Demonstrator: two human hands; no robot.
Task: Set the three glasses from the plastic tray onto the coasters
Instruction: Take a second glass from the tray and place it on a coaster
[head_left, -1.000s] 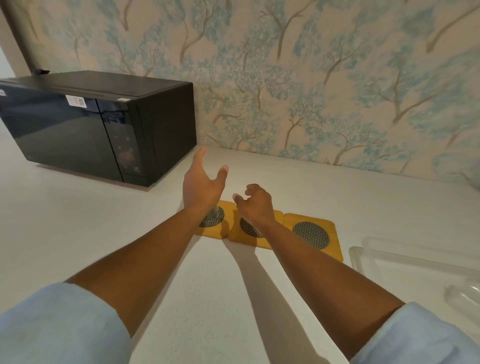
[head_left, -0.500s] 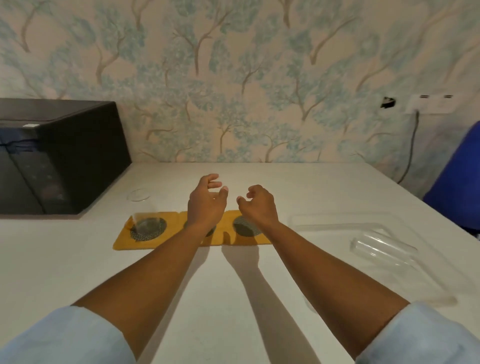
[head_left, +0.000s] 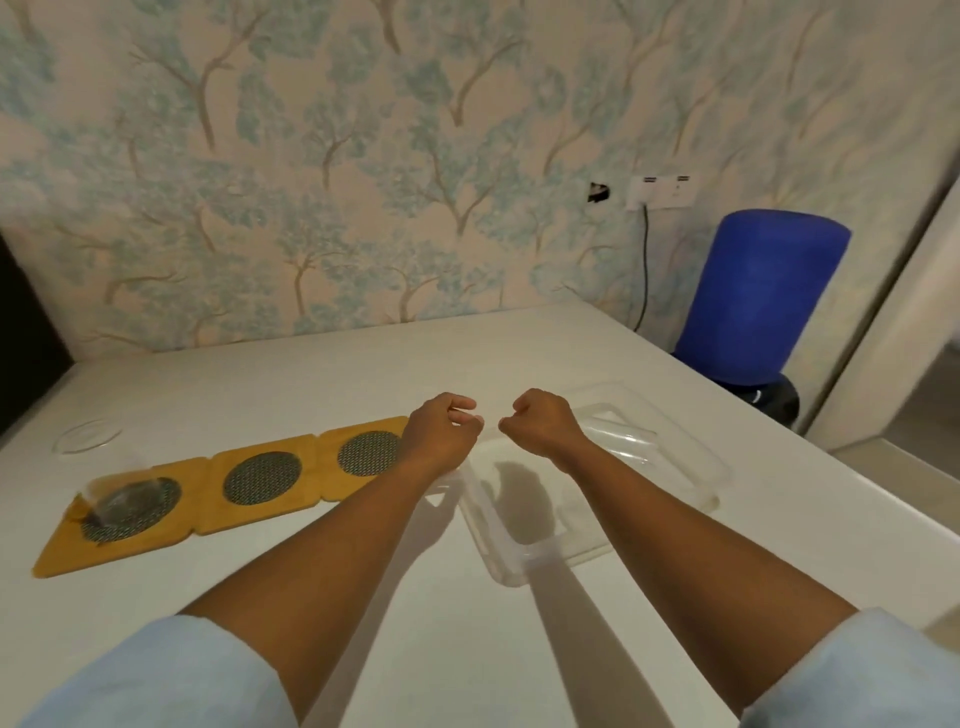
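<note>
Three yellow coasters with dark mesh centres lie in a row on the white table. A clear glass (head_left: 117, 493) stands on the left coaster (head_left: 54, 556). Nothing stands on the middle coaster (head_left: 262, 478) or the right coaster (head_left: 371, 453). To their right sits the clear plastic tray (head_left: 493, 540), with one clear glass (head_left: 623, 441) lying on its side at the far end. My left hand (head_left: 441, 436) hovers between the right coaster and the tray's left edge, fingers curled, holding nothing. Over the tray's near-left part, my right hand (head_left: 540, 426) makes a loose fist with nothing in it.
A black microwave (head_left: 21, 338) shows at the far left edge. A blue cylinder (head_left: 753, 296) stands beyond the table's right edge, under a wall socket (head_left: 660, 189) with a cable. Patterned wallpaper backs the table.
The view has swung right, away from the microwave. Both hands have moved right, from over the coasters to the tray, and their fingers have curled in.
</note>
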